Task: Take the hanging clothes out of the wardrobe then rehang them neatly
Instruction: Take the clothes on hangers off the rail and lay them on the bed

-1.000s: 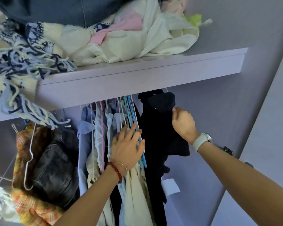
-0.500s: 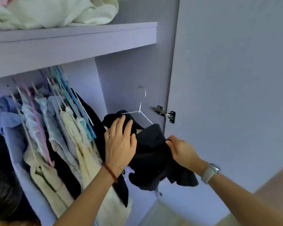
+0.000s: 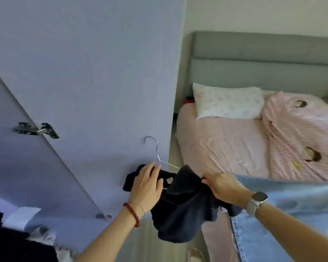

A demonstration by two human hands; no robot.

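Observation:
A dark navy garment (image 3: 180, 208) hangs bunched on a thin white wire hanger (image 3: 155, 150), held in the air in front of the open lilac wardrobe door (image 3: 95, 76). My left hand (image 3: 147, 183) grips the garment's left shoulder at the hanger. My right hand (image 3: 222, 186), with a watch on the wrist, clutches the garment's right side. The hanger's hook points up, free of any rail. Dark clothes (image 3: 9, 241) still in the wardrobe show at the bottom left corner.
A bed (image 3: 220, 148) with a pink sheet, a white pillow (image 3: 227, 103) and a pink striped quilt (image 3: 301, 137) stands to the right, under a grey headboard (image 3: 263, 69). Light blue jeans (image 3: 284, 214) lie on its near edge. A metal hinge (image 3: 36, 129) sits on the door.
The dark garment on its hanger came off the wardrobe rail and moved right, out toward the bed. My view swung from the wardrobe interior to the door and bed.

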